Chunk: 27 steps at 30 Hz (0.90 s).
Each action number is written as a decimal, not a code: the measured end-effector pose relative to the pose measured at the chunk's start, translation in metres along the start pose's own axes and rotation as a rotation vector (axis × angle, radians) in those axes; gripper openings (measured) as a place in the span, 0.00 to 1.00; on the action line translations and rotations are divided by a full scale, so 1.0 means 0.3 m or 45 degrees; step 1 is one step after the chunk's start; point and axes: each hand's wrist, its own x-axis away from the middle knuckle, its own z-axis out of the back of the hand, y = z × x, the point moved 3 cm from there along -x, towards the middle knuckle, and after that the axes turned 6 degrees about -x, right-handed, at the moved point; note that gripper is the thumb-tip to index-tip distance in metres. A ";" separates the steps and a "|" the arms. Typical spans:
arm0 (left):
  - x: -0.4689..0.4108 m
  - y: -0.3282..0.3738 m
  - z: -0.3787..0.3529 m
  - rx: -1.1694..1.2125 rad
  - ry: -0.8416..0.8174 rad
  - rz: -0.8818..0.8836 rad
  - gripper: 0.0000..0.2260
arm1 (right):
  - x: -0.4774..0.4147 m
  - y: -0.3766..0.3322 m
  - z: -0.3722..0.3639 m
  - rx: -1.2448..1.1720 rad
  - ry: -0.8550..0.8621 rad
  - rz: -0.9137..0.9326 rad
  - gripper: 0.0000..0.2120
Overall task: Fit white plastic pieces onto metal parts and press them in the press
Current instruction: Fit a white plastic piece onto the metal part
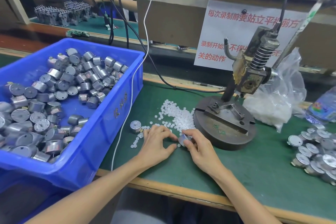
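Note:
My right hand (197,148) grips a small round metal part (184,139) tilted just above the green mat, in front of the press. My left hand (158,143) lies beside it with fingers bent over the loose white plastic pieces (179,115); whether its fingertips pinch one is hidden. Those white pieces spread in a heap left of the press base (225,129). Another metal part (135,126) stands alone on the mat left of my left hand. The hand press (254,71) rises from its round base with nothing under the ram.
A blue bin (112,114) full of metal parts fills the left. Several metal parts (316,152) lie heaped at the right edge. A clear bag of white pieces (272,107) and a water bottle (325,109) sit behind the press. A white cable (125,120) runs along the bin.

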 end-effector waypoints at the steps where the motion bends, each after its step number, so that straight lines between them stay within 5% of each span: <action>1: 0.000 0.000 -0.001 -0.003 -0.005 0.000 0.04 | -0.001 0.000 0.000 0.003 0.002 0.002 0.09; 27: -0.003 -0.011 -0.014 -0.039 0.056 -0.071 0.11 | 0.006 -0.040 -0.032 0.325 -0.083 0.384 0.14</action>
